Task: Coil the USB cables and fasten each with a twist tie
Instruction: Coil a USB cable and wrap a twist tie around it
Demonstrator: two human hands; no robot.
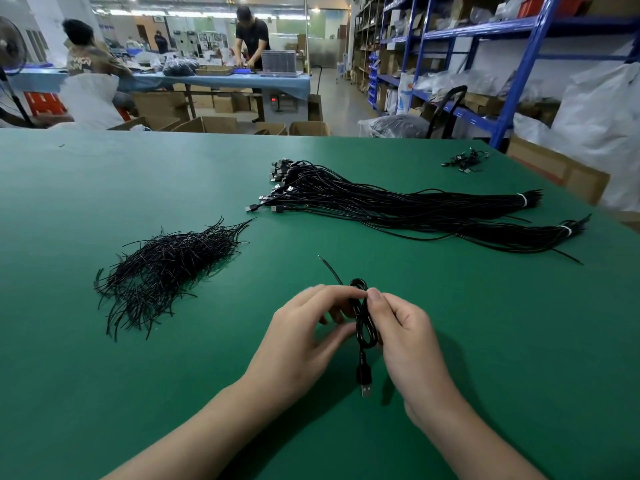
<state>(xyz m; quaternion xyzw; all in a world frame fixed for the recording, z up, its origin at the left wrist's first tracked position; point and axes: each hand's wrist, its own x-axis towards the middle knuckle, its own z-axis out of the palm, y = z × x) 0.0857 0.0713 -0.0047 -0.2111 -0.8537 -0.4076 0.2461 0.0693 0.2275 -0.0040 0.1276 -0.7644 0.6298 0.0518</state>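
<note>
A coiled black USB cable (363,323) hangs between my two hands above the green table (138,393). Its USB plug (364,379) dangles below the coil, and a thin black end (329,268) sticks up to the upper left. My left hand (304,337) grips the coil from the left, thumb beneath and fingers curled over its top. From the right, my right hand (408,341) pinches the coil near its top. Whether a twist tie is on the coil I cannot tell.
A loose heap of black twist ties (166,268) lies at the left. Two long bundles of uncoiled USB cables (398,206) stretch across the far right, each bound with a white band. A few small cables (465,161) lie near the far edge. Shelves and people stand beyond.
</note>
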